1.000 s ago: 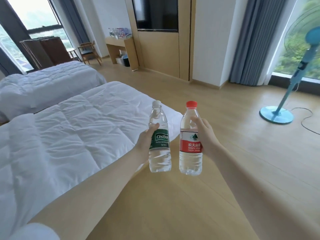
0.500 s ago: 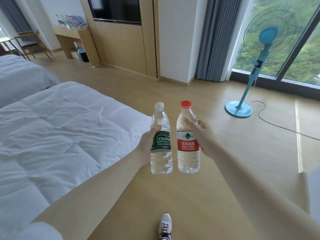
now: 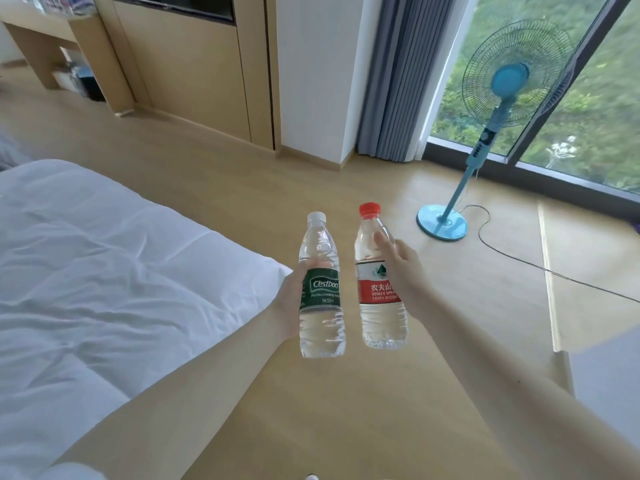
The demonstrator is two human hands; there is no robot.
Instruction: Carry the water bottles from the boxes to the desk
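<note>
We log a white bed [image 3: 104,289] at left, a blue fan [image 3: 509,81] by the window and the desk [image 3: 41,32] far off, upper left. Over the wood floor our left hand [image 3: 289,299] curls round the green-label bottle [image 3: 320,327], and our right hand [image 3: 405,275] clasps the red-label bottle [image 3: 379,306]. Both are upright, slightly apart and near-full of clear water.

A green-label bottle [image 3: 321,289] is being held up by the left hand [image 3: 289,299]. A red-label bottle [image 3: 379,282] is being held by the right hand [image 3: 405,275]. A blue fan [image 3: 502,109] is standing by the window [image 3: 588,98], beside a white bed [image 3: 104,271].
</note>
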